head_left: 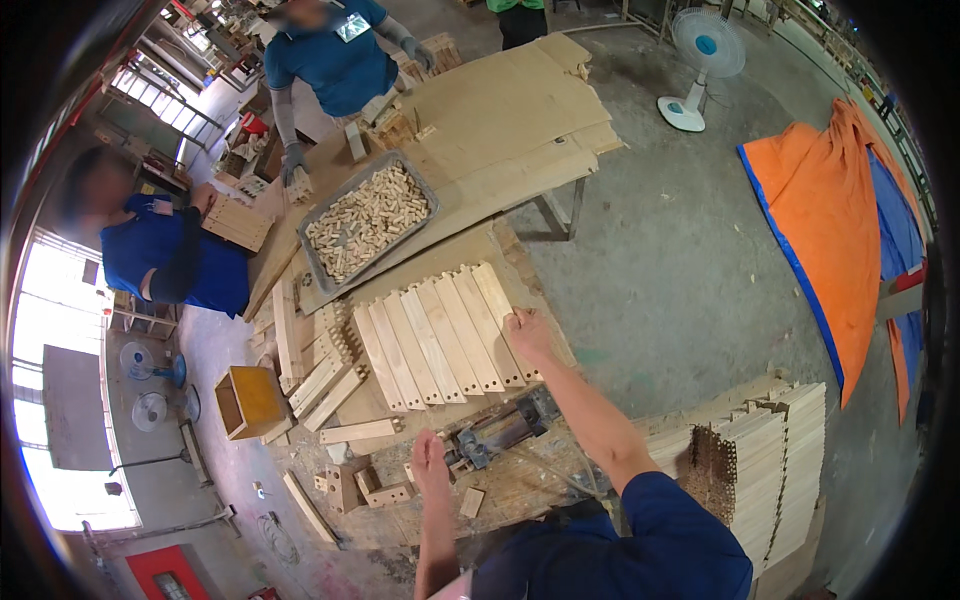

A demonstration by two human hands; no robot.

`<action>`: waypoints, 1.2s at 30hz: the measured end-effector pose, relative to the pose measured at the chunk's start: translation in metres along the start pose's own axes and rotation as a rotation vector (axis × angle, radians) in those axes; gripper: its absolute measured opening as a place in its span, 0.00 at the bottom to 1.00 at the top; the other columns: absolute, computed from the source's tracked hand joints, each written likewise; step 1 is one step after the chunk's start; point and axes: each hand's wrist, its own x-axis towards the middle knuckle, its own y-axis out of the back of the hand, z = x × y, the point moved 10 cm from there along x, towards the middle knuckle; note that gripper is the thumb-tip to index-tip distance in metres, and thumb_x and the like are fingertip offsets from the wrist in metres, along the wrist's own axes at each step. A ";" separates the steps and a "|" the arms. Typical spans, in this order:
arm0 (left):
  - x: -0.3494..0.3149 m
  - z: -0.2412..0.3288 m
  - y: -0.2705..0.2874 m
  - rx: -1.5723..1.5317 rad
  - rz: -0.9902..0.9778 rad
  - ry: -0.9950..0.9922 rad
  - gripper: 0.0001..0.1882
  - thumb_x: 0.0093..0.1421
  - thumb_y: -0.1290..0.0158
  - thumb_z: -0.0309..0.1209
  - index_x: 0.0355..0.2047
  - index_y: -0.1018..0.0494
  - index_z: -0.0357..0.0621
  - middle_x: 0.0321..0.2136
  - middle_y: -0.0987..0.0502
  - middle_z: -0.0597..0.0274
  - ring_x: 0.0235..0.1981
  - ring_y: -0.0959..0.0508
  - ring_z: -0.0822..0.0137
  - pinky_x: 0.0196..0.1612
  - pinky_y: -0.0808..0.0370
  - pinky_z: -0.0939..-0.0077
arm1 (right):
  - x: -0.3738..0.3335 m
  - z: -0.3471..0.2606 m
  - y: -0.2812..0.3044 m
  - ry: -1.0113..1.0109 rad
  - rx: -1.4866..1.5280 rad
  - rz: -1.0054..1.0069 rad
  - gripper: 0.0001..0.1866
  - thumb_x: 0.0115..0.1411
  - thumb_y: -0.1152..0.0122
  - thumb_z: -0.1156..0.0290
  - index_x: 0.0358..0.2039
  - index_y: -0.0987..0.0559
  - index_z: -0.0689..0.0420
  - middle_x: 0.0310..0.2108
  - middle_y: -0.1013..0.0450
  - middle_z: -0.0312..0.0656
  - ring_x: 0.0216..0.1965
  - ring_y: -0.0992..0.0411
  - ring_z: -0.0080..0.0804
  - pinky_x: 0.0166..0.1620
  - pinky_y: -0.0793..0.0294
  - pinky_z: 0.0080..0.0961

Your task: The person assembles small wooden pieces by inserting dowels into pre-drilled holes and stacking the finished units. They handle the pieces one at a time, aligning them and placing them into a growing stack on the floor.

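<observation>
Pale wooden slats [430, 335] lie side by side in a slanting row on the bench, with dark holes at their near ends. My right hand [527, 335] is closed at the right edge of the outermost slat [492, 300]. My left hand [430, 455] is raised in front of the row with its fingers curled together; whether something small is in them I cannot make out. Beside it a metal clamp [500, 432] is on the bench's near part. Short drilled wood blocks [390, 494] lie to the left of that hand.
Behind the slats stands a grey tray [312, 262] full of wooden dowels [370, 220]. Two co-workers in blue [335, 70] handle wood pieces at the far left. Stacked slats [770, 480] stand at right. A yellow box [250, 402] is at left, a fan [705, 45] at far right.
</observation>
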 end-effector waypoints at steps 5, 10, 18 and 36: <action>0.062 0.009 0.004 0.300 0.042 -0.157 0.25 0.68 0.51 0.40 0.60 0.33 0.38 0.49 0.27 0.53 0.49 0.27 0.64 0.52 0.31 0.71 | -0.005 0.012 -0.029 -0.099 0.474 -0.228 0.36 0.68 0.65 0.44 0.68 0.41 0.56 0.68 0.44 0.51 0.68 0.46 0.47 0.68 0.46 0.37; 0.153 0.003 0.008 0.256 0.084 0.260 0.43 0.67 0.60 0.58 0.69 0.50 0.37 0.68 0.44 0.48 0.69 0.43 0.57 0.69 0.47 0.60 | 0.005 0.036 -0.019 -0.142 0.600 -0.280 0.42 0.67 0.68 0.39 0.71 0.49 0.58 0.71 0.52 0.49 0.72 0.54 0.45 0.71 0.54 0.35; 0.208 0.005 -0.039 -0.040 -0.290 0.397 0.41 0.67 0.67 0.63 0.66 0.43 0.42 0.63 0.36 0.53 0.63 0.35 0.57 0.66 0.41 0.59 | -0.005 0.019 -0.025 -0.139 0.541 -0.391 0.49 0.64 0.60 0.35 0.71 0.53 0.61 0.72 0.56 0.51 0.73 0.57 0.44 0.71 0.56 0.32; 0.211 0.004 -0.053 -0.158 -0.318 0.453 0.50 0.57 0.57 0.71 0.68 0.44 0.49 0.64 0.37 0.51 0.65 0.38 0.48 0.64 0.39 0.46 | -0.008 0.015 -0.035 -0.003 0.387 -0.183 0.47 0.63 0.56 0.37 0.67 0.44 0.67 0.65 0.43 0.60 0.66 0.45 0.57 0.67 0.46 0.43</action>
